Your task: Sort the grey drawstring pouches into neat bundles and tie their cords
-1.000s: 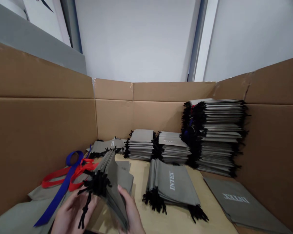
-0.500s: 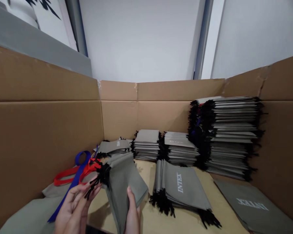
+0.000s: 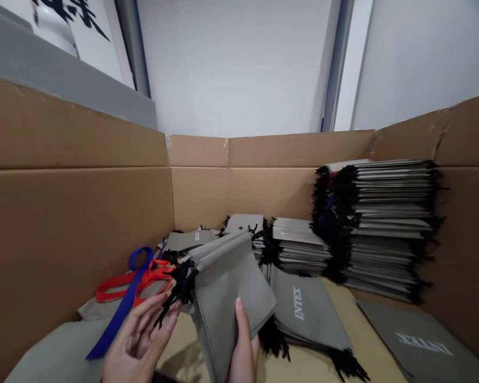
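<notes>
A bundle of grey drawstring pouches is held up, tilted, in front of me. My right hand grips its lower part, thumb across the front face. My left hand is curled at the bundle's left side, with the black drawstring ends between thumb and fingers. Just beyond that hand lie a blue ribbon and a red ribbon. Right of the bundle, a stack of grey pouches printed INTEX lies flat, partly covered by the bundle.
Cardboard walls surround the work surface. A tall pile of pouches stands at the right, with lower stacks along the back. Another INTEX pouch lies at front right. Grey fabric lies at front left.
Both hands and the pouch bundle have moved right and slightly up in view. The bundle's front face is turned more toward me and now overlaps the INTEX stack. The view has shifted slightly.
</notes>
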### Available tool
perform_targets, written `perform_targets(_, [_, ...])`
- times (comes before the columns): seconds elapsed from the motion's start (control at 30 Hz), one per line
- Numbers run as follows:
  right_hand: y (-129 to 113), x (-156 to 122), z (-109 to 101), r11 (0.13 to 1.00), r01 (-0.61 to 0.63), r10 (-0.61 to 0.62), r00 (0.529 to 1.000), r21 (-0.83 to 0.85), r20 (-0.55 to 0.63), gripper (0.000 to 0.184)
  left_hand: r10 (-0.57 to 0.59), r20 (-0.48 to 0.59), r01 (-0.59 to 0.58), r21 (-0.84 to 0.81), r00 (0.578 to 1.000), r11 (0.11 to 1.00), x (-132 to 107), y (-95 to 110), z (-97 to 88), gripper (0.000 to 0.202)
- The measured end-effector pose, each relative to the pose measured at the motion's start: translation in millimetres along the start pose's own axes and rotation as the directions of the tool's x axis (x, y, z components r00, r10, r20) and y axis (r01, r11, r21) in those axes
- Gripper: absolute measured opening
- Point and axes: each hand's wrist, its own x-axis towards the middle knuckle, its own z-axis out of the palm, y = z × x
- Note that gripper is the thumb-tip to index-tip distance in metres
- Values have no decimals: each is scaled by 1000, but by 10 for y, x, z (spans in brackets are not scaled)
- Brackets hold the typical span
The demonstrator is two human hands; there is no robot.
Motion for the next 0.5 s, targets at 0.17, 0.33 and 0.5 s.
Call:
perform_targets(0.17, [-23,15,-40,1000,23,-23,1000,-15,3,97,24,-39,-17,158,999,987,34,-58,-26,63])
perform_targets(0.33, [-67,10,-66,998,29,-29,999,-47,-12,98,79,-61,-57,297,995,953,81,-126,-87,65])
perform_targets(0.5, [-92,47,-80,995,75,-76,997,-72,-4,98,198,-15,-174,419,980,891,87,-145,-142,50])
